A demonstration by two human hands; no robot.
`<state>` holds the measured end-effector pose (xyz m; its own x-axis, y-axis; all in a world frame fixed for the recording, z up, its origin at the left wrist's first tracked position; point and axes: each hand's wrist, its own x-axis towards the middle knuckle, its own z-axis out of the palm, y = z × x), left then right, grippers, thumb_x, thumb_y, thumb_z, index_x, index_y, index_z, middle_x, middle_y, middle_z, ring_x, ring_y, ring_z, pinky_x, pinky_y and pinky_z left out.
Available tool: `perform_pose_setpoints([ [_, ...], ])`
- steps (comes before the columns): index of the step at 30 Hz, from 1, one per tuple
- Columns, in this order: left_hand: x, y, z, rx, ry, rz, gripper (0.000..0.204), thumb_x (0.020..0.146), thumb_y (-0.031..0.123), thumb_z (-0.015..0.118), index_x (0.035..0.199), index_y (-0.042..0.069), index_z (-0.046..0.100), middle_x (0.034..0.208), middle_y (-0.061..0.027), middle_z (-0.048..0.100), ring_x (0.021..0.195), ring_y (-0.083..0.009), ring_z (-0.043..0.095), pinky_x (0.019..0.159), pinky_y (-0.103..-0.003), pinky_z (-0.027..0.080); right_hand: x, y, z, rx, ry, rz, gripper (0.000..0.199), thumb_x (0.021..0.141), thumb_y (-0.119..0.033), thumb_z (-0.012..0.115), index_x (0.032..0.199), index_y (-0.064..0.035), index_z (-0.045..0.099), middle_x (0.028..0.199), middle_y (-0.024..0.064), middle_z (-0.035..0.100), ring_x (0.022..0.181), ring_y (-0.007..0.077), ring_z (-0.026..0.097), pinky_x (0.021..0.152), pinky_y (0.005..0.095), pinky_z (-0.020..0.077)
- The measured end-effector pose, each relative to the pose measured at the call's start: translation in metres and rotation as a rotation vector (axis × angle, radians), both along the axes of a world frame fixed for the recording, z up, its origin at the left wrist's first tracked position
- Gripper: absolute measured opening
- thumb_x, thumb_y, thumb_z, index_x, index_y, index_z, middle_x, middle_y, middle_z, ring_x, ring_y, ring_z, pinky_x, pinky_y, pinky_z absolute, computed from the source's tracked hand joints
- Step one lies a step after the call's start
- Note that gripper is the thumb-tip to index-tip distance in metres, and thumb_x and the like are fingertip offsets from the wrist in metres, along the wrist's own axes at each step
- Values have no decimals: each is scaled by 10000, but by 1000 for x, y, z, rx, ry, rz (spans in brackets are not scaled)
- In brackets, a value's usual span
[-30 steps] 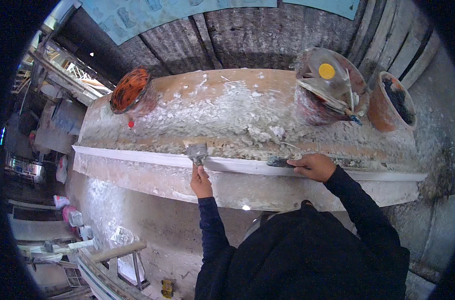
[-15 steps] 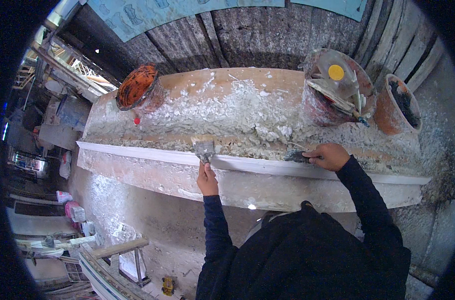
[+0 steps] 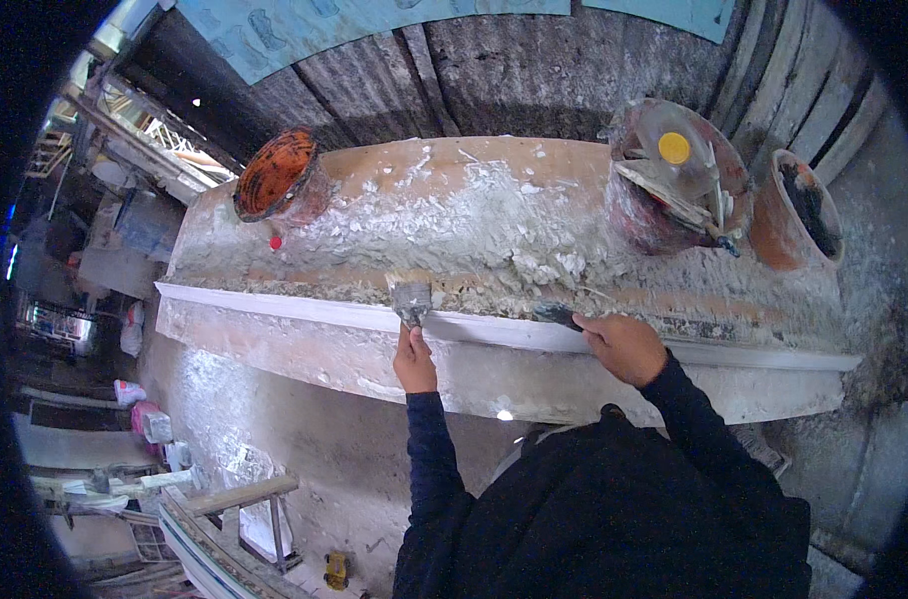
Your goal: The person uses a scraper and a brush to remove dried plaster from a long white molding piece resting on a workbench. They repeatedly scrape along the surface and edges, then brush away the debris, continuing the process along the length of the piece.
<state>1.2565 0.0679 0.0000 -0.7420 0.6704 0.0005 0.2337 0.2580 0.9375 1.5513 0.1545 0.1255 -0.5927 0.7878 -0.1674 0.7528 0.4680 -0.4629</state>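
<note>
one brush, one scraper, one white strip

the left hand grips the brush, long axis pointing away across the strip; the right hand holds the scraper pointing left. the strip runs left to right past both hands; i count three buckets beyond them.

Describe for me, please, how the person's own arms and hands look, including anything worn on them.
The left hand and right hand are bare, without gloves. Long, plain navy sleeves, left and right, cover both arms down to about the wrists, matching a dark, nearly black top. Rings would be too small to make out.
</note>
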Motion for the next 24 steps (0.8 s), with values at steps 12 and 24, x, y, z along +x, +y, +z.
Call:
perform_pose_setpoints([
  [12, 4, 5, -14, 6, 185, -74, 387, 899, 234, 511, 1220, 19, 487, 767, -103, 588, 685, -168, 570, 610, -274, 451, -12, -11, -9, 63, -93, 23, 340, 847, -191, 425, 1162, -91, 506, 734, 200, 592, 652, 355, 595, 570, 468, 480],
  [24, 33, 28, 54, 126, 758, -504, 263, 763, 188, 662, 1004, 90, 621, 937, -92, 609, 822, -264, 604, 669, -323, 488, 54, -13, -8, 98, 82, -338, 389, 855, -301, 503, 1203, -125, 496, 908, 195, 580, 779, 362, 579, 674, 444, 472],
])
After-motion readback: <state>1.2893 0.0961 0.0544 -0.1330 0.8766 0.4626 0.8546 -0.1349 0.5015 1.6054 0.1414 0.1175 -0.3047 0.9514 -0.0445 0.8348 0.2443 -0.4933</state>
